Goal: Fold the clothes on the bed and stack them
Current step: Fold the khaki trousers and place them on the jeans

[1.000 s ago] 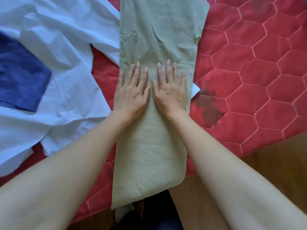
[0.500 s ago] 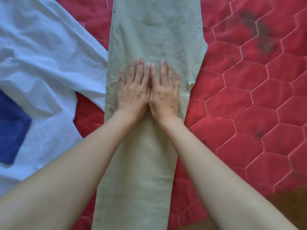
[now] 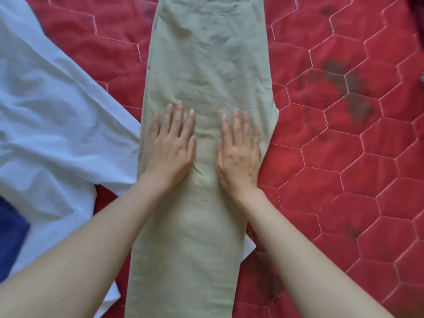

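Both hands flat, no grip on anything: our left hand (image 3: 168,149) and right hand (image 3: 238,152) lie palm down with fingers straight and slightly spread, pressing on the green trousers (image 3: 206,72) at frame centre. The hands sit side by side with a gap of cloth between them, fingers pointing to the top of the frame. The trousers lie folded lengthwise as one long strip, running from the top edge down to the bottom edge, with a pocket seam visible near the top. They rest on the red quilted bed (image 3: 344,157), which fills the right half. A light blue shirt (image 3: 57,125) is spread at left, its edge touching the trousers' left side. A dark blue garment (image 3: 10,232) shows at the lower left edge.
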Demonstrator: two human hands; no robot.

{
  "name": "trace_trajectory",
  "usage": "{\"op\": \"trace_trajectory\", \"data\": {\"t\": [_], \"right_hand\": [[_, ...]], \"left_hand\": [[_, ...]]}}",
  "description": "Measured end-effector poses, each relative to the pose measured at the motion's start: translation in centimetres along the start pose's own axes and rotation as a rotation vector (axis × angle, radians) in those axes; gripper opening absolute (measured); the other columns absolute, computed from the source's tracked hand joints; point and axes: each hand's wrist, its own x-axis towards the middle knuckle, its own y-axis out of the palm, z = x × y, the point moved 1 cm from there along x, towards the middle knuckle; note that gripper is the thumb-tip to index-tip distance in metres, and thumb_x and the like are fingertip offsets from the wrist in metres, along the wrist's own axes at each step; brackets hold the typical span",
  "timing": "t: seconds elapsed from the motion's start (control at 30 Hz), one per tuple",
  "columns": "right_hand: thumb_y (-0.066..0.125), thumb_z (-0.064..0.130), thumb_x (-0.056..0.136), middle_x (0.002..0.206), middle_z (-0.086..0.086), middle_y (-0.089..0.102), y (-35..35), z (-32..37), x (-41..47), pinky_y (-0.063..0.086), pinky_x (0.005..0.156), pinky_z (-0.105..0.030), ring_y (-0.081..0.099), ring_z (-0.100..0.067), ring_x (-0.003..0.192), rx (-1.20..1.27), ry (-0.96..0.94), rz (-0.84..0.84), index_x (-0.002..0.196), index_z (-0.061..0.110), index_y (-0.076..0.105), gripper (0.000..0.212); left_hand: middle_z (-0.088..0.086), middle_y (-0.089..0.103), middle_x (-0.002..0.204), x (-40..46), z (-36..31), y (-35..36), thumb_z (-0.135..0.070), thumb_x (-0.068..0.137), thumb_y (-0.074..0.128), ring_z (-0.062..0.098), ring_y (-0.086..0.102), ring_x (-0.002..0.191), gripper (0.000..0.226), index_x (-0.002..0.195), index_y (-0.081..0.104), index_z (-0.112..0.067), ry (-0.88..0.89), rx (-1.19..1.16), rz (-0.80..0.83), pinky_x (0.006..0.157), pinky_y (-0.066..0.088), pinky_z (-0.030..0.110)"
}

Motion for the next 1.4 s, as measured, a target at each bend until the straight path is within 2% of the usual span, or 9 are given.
{"op": "trace_trajectory", "data": {"t": [0.13,0.4,0.53,0.67,0.87,0.97,1.1,1.23,1.4], "right_hand": [[0.026,0.038,0.101,0.16,-0.01,0.02,1.6,1.0,5.0,0.004,0.12,-0.046,0.014,-0.025,0.148,-0.026,-0.11,0.11,0.152,0.021,0.026,0.054],[0.03,0.033,0.1,0.161,-0.011,0.012,0.4,-3.2,7.6,0.001,0.119,-0.051,0.007,-0.026,0.149,-0.12,0.273,-0.03,0.154,0.016,0.019,0.057],[0.03,0.035,0.101,0.161,-0.008,0.016,0.9,0.4,14.6,-0.001,0.119,-0.05,0.009,-0.026,0.149,-0.013,-0.032,0.025,0.152,0.022,0.024,0.054],[0.019,0.045,0.102,0.162,-0.006,0.011,1.7,-0.1,19.8,-0.005,0.118,-0.045,0.007,-0.023,0.149,-0.158,-0.192,0.138,0.154,0.027,0.015,0.055],[0.021,0.046,0.102,0.162,-0.013,-0.001,-0.2,-5.4,23.7,-0.008,0.117,-0.056,-0.008,-0.028,0.149,-0.169,0.211,0.103,0.155,0.019,0.006,0.061],[0.022,0.041,0.101,0.162,-0.012,0.004,-0.1,-2.1,26.3,-0.004,0.116,-0.059,-0.001,-0.03,0.149,-0.183,-0.017,0.029,0.154,0.021,0.014,0.057],[0.018,0.045,0.103,0.163,0.0,0.008,1.4,1.3,29.3,-0.003,0.116,-0.058,0.003,-0.02,0.15,-0.191,-0.306,0.163,0.154,0.031,0.013,0.053],[0.018,0.044,0.103,0.162,-0.008,0.009,1.3,-2.0,31.4,-0.005,0.119,-0.047,0.003,-0.023,0.15,-0.165,-0.115,0.149,0.154,0.025,0.011,0.055],[0.021,0.043,0.103,0.162,-0.011,0.004,0.5,-1.6,27.5,-0.007,0.117,-0.049,-0.002,-0.025,0.15,-0.127,-0.026,0.075,0.154,0.021,0.015,0.056]], "left_hand": [[0.011,0.005,0.162,7.6,1.1,0.4,-0.038,0.101,0.03,0.029,0.002,0.15,0.058,0.155,0.012,-0.023,-0.017,-0.004,-0.029,0.117,-0.005,0.048],[0.005,0.004,0.163,13.9,3.1,-0.5,-0.046,0.097,0.021,0.031,-0.001,0.149,0.06,0.154,0.01,-0.029,-0.039,0.044,-0.065,0.114,-0.004,0.062],[0.006,0.003,0.163,16.6,3.8,-0.8,-0.046,0.096,0.02,0.03,0.001,0.149,0.061,0.154,0.011,-0.029,-0.022,0.012,-0.093,0.117,-0.003,0.056],[0.004,0.002,0.163,18.6,4.5,-0.7,-0.043,0.096,0.021,0.028,0.001,0.15,0.061,0.154,0.01,-0.032,-0.052,-0.039,-0.118,0.119,0.002,0.055],[0.004,0.006,0.163,18.5,4.2,-0.7,-0.041,0.096,0.027,0.028,0.003,0.15,0.061,0.154,0.013,-0.032,-0.069,-0.062,-0.143,0.118,0.005,0.055],[0.004,0.006,0.163,18.5,4.2,-0.6,-0.041,0.095,0.027,0.027,0.004,0.15,0.062,0.154,0.014,-0.032,-0.081,-0.056,-0.14,0.118,0.007,0.055],[0.004,0.009,0.163,18.4,4.3,-0.4,-0.041,0.094,0.028,0.027,0.006,0.15,0.062,0.154,0.016,-0.029,-0.081,-0.039,-0.133,0.118,0.01,0.055],[0.003,0.007,0.163,18.5,4.4,-0.3,-0.043,0.094,0.024,0.026,0.004,0.15,0.063,0.154,0.015,-0.031,-0.077,-0.035,-0.116,0.118,0.009,0.055],[0.003,0.005,0.163,18.6,4.4,-0.4,-0.044,0.094,0.022,0.027,0.002,0.15,0.062,0.154,0.011,-0.032,-0.08,-0.038,-0.102,0.118,0.006,0.055]]}}
